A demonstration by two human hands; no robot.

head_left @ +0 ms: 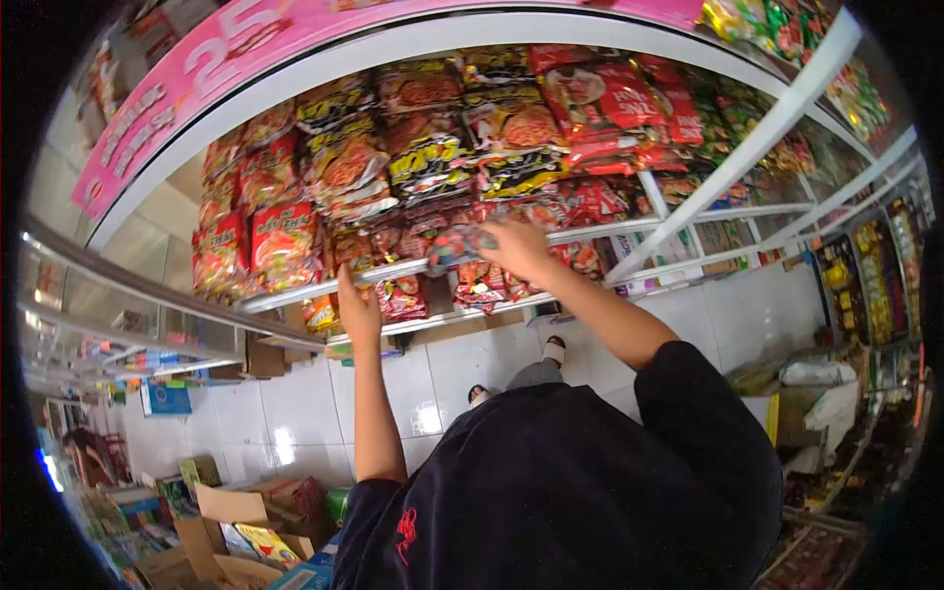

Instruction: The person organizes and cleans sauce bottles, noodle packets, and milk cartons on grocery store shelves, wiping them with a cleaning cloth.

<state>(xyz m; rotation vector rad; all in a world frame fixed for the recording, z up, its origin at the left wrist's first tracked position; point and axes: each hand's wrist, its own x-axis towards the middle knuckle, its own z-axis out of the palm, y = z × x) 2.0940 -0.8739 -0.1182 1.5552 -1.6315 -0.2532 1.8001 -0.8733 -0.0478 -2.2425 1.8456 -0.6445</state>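
Observation:
My right hand (515, 246) is closed around a crumpled, dark multicoloured cloth (460, 248) at the front rail of the shelf. My left hand (360, 303) rests against the white shelf rail (395, 270) to the left of the cloth; its fingers are partly hidden behind the rail's edge. Red noodle packets (283, 241) stand behind the rail at the left. Black and yellow noodle packets (428, 162) are stacked in the middle, and red packets (610, 103) lie to their right. Small red packets (401, 298) hang or lie just below the rail, between my hands.
A diagonal white bar (752, 147) crosses the shelf front at the right. Open cardboard boxes (231, 506) stand on the tiled floor (295, 403) at the lower left. More goods fill racks (875, 265) at the right. A person (88, 457) is at the far left.

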